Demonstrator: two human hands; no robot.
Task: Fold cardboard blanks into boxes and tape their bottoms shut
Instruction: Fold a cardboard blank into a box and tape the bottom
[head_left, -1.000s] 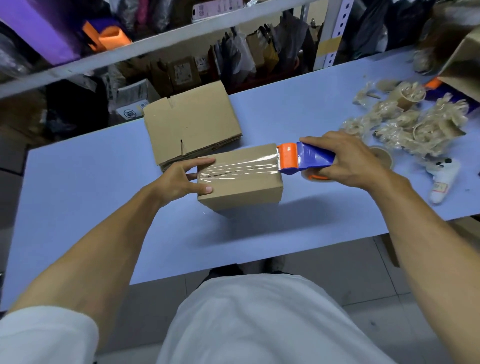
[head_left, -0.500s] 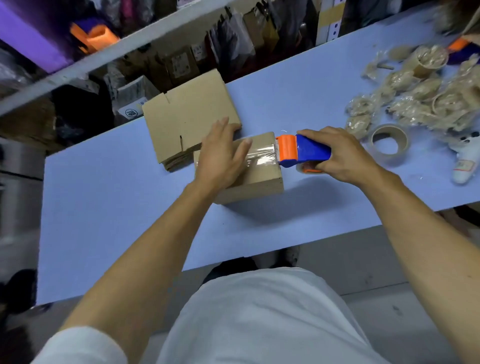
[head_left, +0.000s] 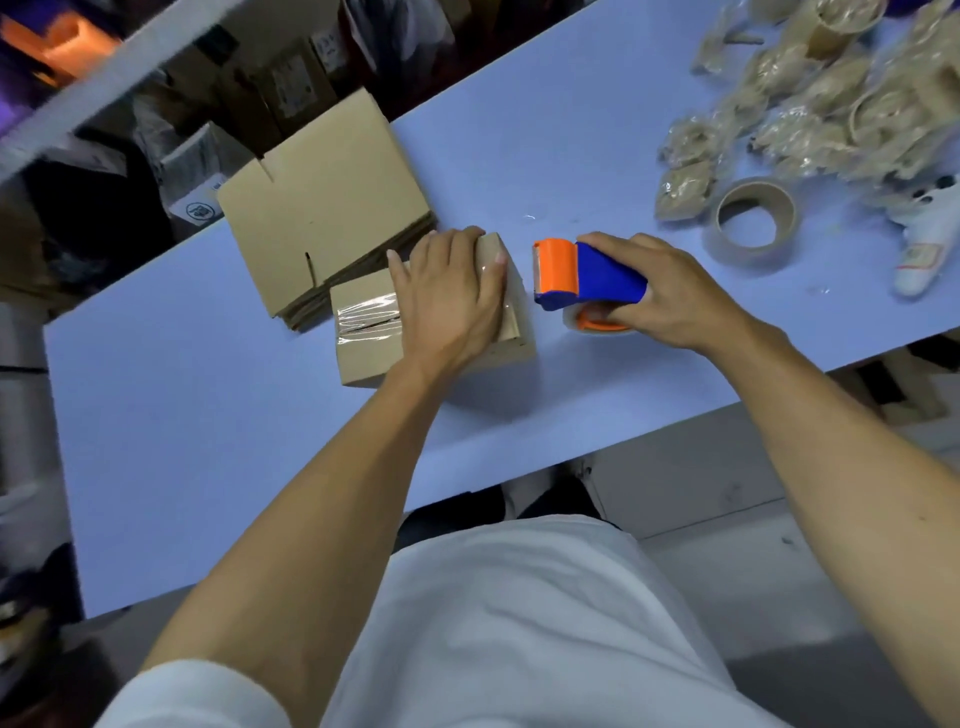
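Two hands | left hand (head_left: 451, 291) flat on taped box (head_left: 363, 343) | right hand (head_left: 670, 291) grips tape dispenser (head_left: 587, 273)

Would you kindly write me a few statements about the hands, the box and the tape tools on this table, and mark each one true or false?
1. The left hand lies flat on the taped box. True.
2. The right hand holds a pair of scissors. False: it grips the blue and orange tape dispenser.
3. The dispenser touches the box. False: a gap of table shows between them.
4. A stack of flat cardboard blanks lies just beyond the box. True.
5. A loose tape roll lies on the table to the right of the dispenser. True.
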